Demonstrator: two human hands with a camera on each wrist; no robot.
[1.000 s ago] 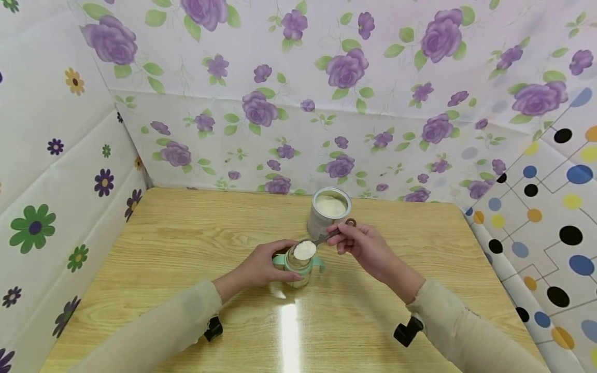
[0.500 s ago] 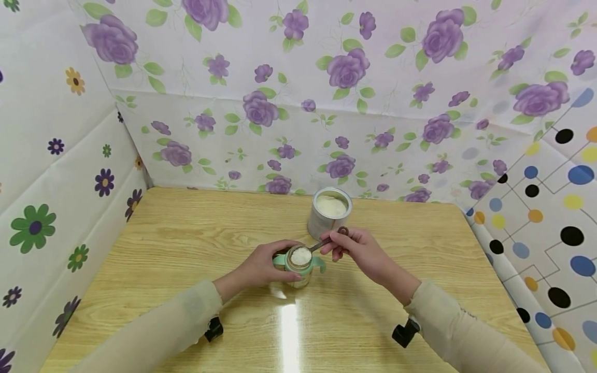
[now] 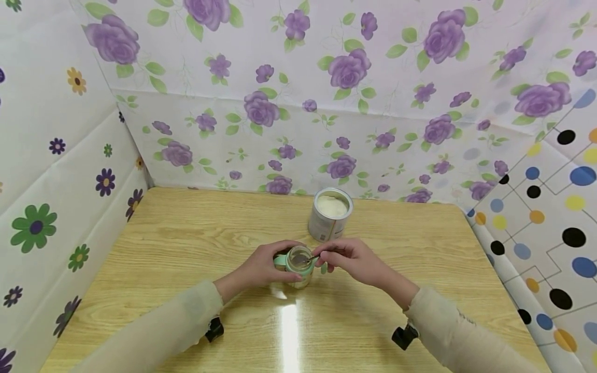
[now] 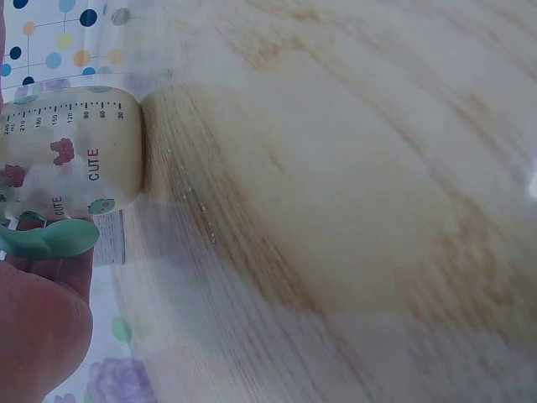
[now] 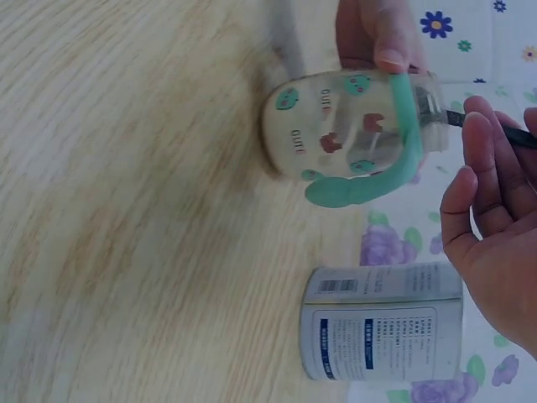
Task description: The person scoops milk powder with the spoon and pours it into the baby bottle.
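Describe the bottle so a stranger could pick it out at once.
On the wood-grain table, find the open grey can holding pale powder. In front of it, nearer the viewer, is the bottle. Unlike the can, it has green handles and a printed measuring scale.

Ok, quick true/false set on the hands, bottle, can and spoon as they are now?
1. The left hand holds the bottle. True.
2. In the head view, the can stands beyond the bottle. True.
3. The can is empty. False: pale powder shows inside.
4. The right hand holds the spoon. True.
5. The spoon is wholly outside the bottle. False: it reaches into the bottle's mouth.
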